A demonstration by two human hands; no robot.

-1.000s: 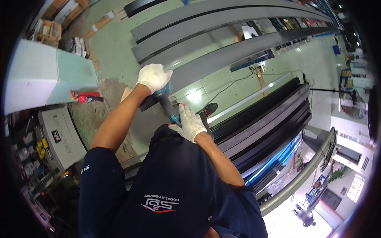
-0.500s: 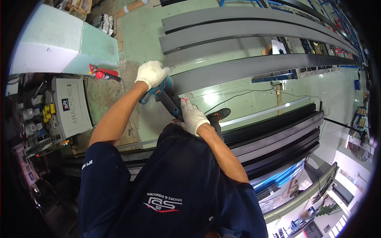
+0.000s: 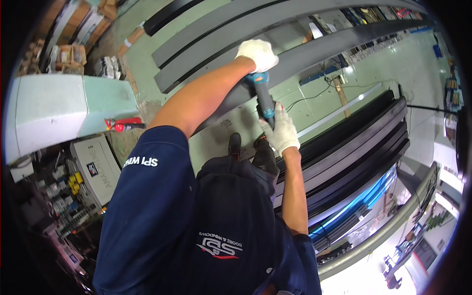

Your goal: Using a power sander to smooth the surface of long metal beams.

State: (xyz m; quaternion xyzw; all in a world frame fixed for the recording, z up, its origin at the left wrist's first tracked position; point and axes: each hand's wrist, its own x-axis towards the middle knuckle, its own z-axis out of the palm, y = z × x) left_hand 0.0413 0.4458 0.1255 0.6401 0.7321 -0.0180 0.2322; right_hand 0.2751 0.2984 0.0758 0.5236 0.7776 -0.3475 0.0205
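Note:
A teal and black power sander is held between my gloved hands over a long dark grey metal bar. My left hand, in a white knitted glove, is closed over the sander's front end, which it mostly hides along with the pad. My right hand, gloved alike, grips the rear end of the sander, thumb on one side and fingers on the other. The bar runs from beneath my left forearm toward the far right.
More grey bars lie parallel beyond. At my right is a stack of dark profiles. A cable trails past a wooden strip. Far left are a red fire extinguisher, a pale green block and a white cabinet.
Both hands and the sander have moved right along the bar, and my left arm now reaches farther across. The view has shifted, with both my shoes now showing below the bar.

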